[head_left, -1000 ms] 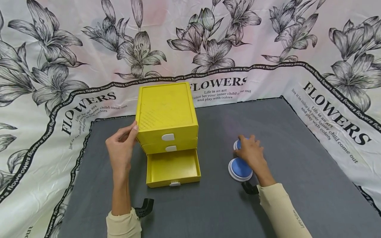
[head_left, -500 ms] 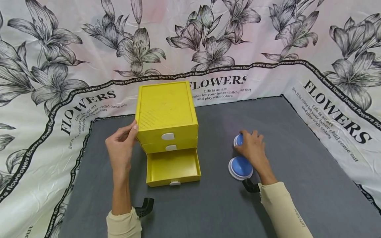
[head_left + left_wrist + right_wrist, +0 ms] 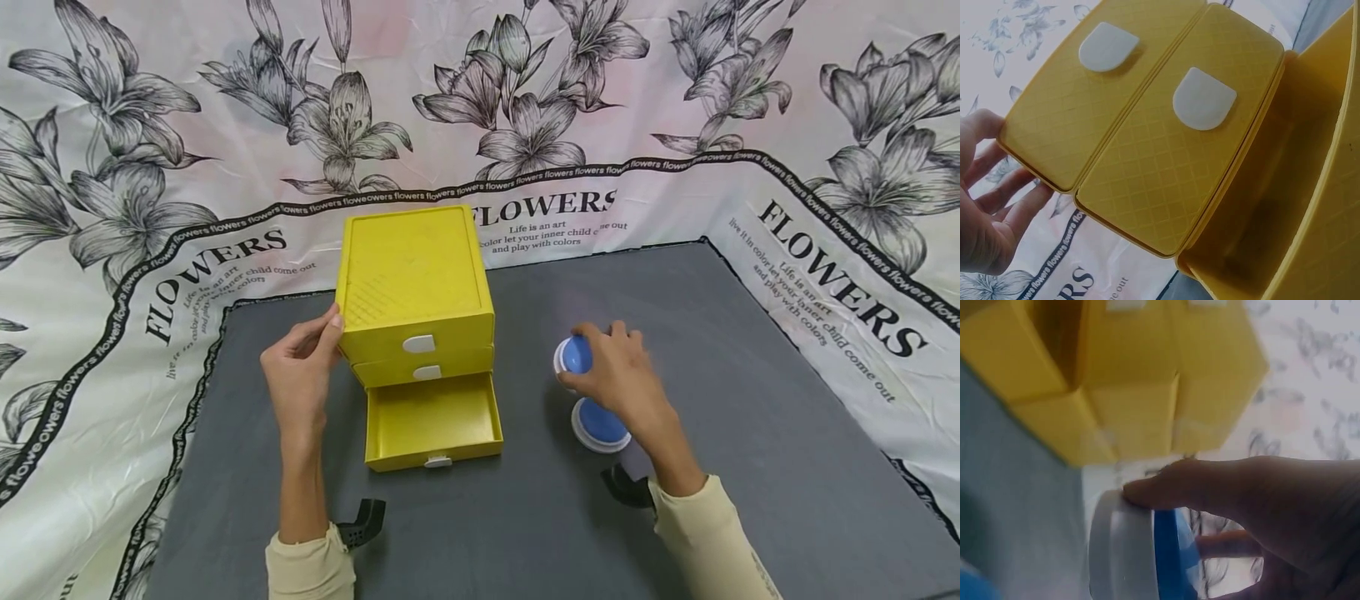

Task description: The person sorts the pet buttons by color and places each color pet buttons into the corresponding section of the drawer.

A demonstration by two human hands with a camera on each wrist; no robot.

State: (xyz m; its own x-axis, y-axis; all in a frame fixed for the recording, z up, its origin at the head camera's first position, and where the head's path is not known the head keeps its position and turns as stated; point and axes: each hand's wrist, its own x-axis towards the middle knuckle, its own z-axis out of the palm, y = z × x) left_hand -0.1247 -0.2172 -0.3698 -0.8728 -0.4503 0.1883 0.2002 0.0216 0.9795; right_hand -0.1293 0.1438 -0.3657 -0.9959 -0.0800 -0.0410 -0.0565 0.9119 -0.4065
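A yellow drawer unit (image 3: 416, 267) has its bottom drawer (image 3: 435, 421) pulled out. Its two upper drawers, with white handles (image 3: 1204, 99), are closed. At the unit's left front corner, my left hand (image 3: 302, 367) holds on with thumb and fingertips. My right hand (image 3: 618, 367) grips a round blue-domed push button with a white base (image 3: 576, 356) by its rim. In the right wrist view this button (image 3: 1132, 550) is tilted on edge, the thumb on its white base. A second, similar blue-domed button (image 3: 600, 423) lies on the table just below the right hand.
The grey table (image 3: 495, 533) carries everything. A floral cloth (image 3: 525, 125) hangs behind and along the sides. Black wrist camera mounts (image 3: 363, 523) project near both sleeves.
My right hand has lifted the far blue-domed button and shifted left with it, toward the drawer unit. The left hand stays at the unit's corner. The other button lies where it was.
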